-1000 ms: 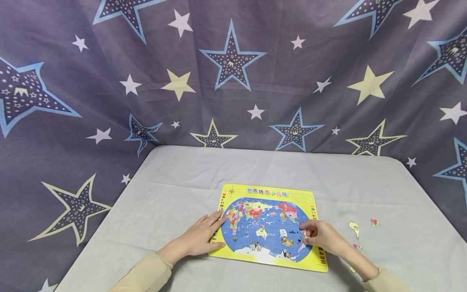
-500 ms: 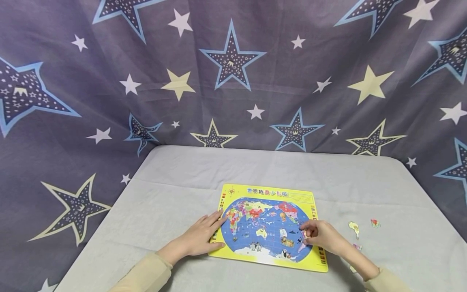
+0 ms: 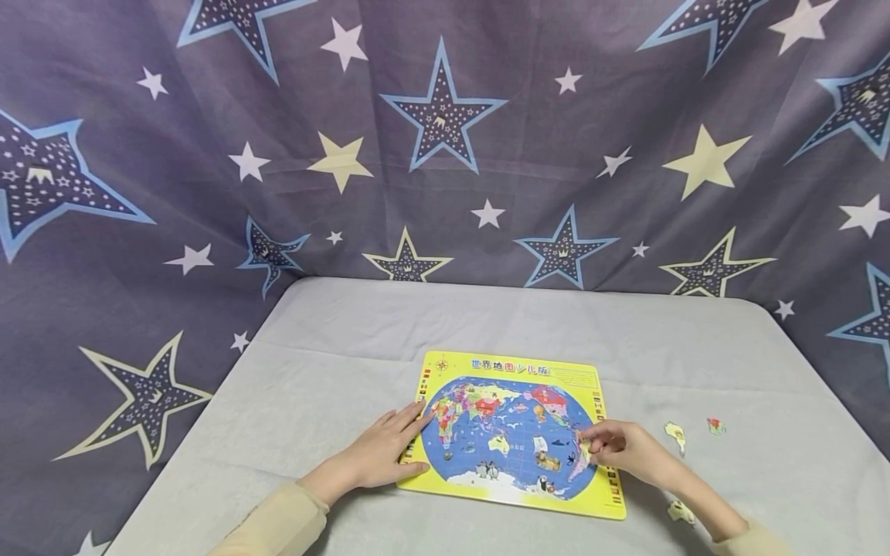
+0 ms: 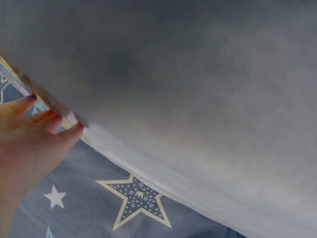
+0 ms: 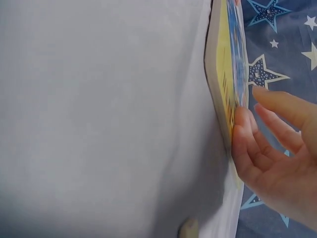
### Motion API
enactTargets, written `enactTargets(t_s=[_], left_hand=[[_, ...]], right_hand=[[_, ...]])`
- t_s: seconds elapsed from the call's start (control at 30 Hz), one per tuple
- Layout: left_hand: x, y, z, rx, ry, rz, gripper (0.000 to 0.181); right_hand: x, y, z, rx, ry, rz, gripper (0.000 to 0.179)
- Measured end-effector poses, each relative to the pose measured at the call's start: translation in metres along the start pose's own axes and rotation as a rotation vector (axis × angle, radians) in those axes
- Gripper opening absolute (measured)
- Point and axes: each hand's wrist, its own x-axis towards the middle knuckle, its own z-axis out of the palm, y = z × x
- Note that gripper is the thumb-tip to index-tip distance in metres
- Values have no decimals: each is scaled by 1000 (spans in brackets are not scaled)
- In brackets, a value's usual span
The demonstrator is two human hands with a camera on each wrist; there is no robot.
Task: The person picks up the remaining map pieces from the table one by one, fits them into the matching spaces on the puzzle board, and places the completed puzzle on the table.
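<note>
A yellow-bordered world map puzzle board (image 3: 514, 503) lies on the table, its blue oval covered with colourful continents and animal pictures. My left hand (image 3: 382, 449) rests on its left edge with fingers extended; the left wrist view shows the same hand (image 4: 37, 131) along the board's rim. My right hand (image 3: 629, 450) is at the board's right side, beside the pink and yellow South America puzzle piece (image 3: 579, 466). In the right wrist view the right hand (image 5: 277, 144) has loosely bent fingers, the thumb apart from them, and nothing visible is held.
Right of the board lie loose puzzle pieces: a yellow piece (image 3: 674, 434), a red and green piece (image 3: 715, 425) and a pale piece (image 3: 681, 511) by the right forearm. A star-patterned curtain (image 3: 445, 193) hangs behind the grey cloth-covered table (image 3: 334, 324).
My right hand has shifted slightly to the right, baring more of the South America piece. The forearm now covers the small purple piece and uncovers the pale one. My left hand stays still.
</note>
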Motion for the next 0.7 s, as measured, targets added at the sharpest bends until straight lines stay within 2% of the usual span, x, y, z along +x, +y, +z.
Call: enactTargets(t_s=[0.27, 0.57, 0.7], left_hand=[[0, 0, 0, -3, -3, -3, 75], [-1, 1, -1, 3, 0, -4, 74], [-1, 1, -1, 4, -1, -6, 74]], right_hand=[[-12, 3, -7, -3, 43, 23, 32], [-21, 6, -15, 20, 53, 47, 35], [-24, 7, -19, -7, 87, 52, 36]])
